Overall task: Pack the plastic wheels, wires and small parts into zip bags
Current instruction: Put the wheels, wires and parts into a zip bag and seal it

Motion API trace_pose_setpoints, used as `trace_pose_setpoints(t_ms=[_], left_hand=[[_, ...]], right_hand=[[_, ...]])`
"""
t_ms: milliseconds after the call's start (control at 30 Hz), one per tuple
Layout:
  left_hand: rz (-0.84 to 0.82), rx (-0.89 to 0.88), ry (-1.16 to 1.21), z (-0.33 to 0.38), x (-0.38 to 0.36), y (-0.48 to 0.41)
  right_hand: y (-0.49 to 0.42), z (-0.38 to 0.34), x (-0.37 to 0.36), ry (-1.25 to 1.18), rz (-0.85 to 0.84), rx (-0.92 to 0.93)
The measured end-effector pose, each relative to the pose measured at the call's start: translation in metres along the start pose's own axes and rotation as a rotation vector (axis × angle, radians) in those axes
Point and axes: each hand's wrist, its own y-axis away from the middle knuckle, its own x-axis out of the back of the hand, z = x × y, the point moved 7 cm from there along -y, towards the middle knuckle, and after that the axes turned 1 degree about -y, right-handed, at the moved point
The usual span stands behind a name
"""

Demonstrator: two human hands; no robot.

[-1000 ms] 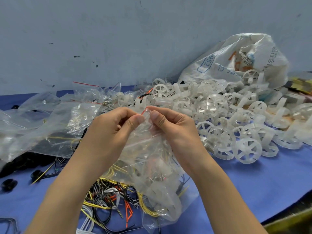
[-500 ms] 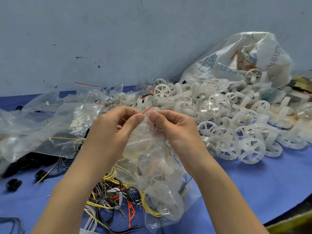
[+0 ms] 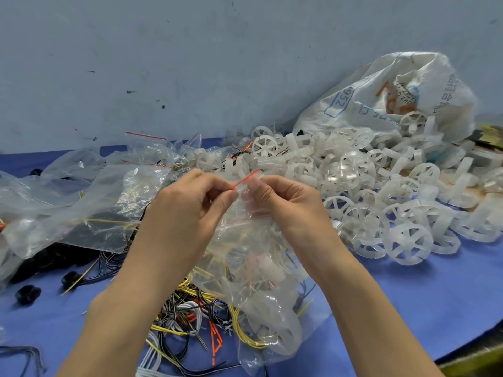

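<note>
**A:** Where is the zip bag point(image 3: 253, 268) right now?

**B:** Held up over the blue counter point(image 3: 408, 308), in the middle of the view. The left hand point(image 3: 187, 210) and the right hand point(image 3: 288, 205) both pinch its mouth, one on each side of the red zip strip point(image 3: 246, 179).

**A:** So the fingers point(image 3: 226, 200) of both hands are grasping something?

**B:** Yes, thumb against fingers on the bag's top edge. The strip slants between them. I cannot tell whether the seal is pressed closed.

**A:** What's inside?

**B:** A white wheel point(image 3: 275, 322) near the bottom, some yellow wire, and small pieces too blurred to name. The bag's lower end hangs just above or onto the loose wires point(image 3: 179, 319) tangled on the counter. I cannot tell which.

**A:** And the rest of the stock?

**B:** A heap of plastic wheels point(image 3: 367, 186), white and spoked, lies right of the hands. It spills from a printed white sack point(image 3: 394, 93) leaning against the wall. To the left, crumpled clear bags point(image 3: 109, 191) with red strips lie over dark parts. Two black small parts point(image 3: 27, 293) sit near the left edge.
</note>
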Motion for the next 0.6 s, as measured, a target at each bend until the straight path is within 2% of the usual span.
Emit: trace_pose_setpoints(t_ms=[100, 600], left_hand=[[0.023, -0.016, 0.002, 0.002, -0.001, 0.000], [-0.026, 0.109, 0.139, -0.012, -0.006, 0.002]], right_hand=[[0.001, 0.000, -0.003, 0.034, -0.038, -0.004], [0.001, -0.002, -0.001, 0.009, 0.018, 0.075]])
